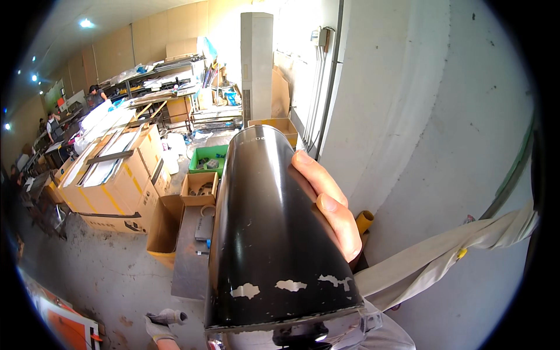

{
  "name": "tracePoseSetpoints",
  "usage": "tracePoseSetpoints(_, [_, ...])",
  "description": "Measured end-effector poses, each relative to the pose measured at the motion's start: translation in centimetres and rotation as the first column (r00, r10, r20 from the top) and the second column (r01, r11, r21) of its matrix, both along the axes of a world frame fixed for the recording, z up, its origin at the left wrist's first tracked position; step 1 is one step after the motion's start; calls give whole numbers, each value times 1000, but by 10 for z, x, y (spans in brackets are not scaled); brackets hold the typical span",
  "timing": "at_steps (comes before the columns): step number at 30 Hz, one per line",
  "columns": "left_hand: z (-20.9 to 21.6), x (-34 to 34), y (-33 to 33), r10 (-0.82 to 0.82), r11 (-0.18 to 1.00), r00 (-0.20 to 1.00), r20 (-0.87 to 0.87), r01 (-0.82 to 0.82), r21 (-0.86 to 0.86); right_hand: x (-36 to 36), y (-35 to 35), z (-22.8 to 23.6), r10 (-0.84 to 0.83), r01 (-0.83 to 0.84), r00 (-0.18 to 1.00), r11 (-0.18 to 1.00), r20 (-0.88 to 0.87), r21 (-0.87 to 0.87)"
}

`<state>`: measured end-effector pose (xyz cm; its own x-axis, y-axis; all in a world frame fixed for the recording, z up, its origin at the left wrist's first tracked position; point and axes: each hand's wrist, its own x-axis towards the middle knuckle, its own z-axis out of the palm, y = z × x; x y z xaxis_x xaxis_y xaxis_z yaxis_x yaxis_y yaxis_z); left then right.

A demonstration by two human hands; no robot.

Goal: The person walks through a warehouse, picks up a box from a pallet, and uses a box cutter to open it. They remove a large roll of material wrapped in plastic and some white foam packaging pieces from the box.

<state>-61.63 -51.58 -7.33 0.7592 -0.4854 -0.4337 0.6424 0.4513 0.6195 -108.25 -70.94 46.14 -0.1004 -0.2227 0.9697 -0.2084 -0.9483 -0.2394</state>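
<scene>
- Viewpoint: single view, from the left unit of a paired fisheye set worn on the person's head.
- Heading: forward and downward, upright, with the glossy black curved casing (pixel 265 216) running away from the lens.
- Range: casing very near, occupying the centre; bare right hand (pixel 340 226) close alongside; brown cardboard cartons (pixel 116 195) well beyond, left.
- Flanks: pale painted wall (pixel 402 105) along the right; room opens deep to the left.
- Frame: dark rounded rim crops the corners; straight edges bow near it.
</scene>
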Motion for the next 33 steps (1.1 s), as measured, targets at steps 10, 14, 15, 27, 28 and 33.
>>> tracePoseSetpoints(10, [-4,5,2,-16,1000,1000,-25,16,-12,3,-9,-2,49,-45,998,996,44,-76])
tracePoseSetpoints(14, [-7,2,0,-21,1000,1000,-22,22,6,2,-13,-3,47,-44,998,995,33,-86])
tracePoseSetpoints(15, [-8,1,-2,-26,1000,999,-28,26,3,3,-14,-3,41,-38,999,995,30,-91])
tracePoseSetpoints(27, [5,0,15,-44,997,999,-8,44,69,7,-37,-34,19,-10,999,969,-35,247])
tracePoseSetpoints(28, [11,-3,14,-43,998,999,-10,44,49,4,-43,-40,24,-16,999,974,-31,225])
tracePoseSetpoints(33, [1,-17,-24,-163,985,985,-47,166,50,-21,-57,-58,12,8,999,863,-36,505])
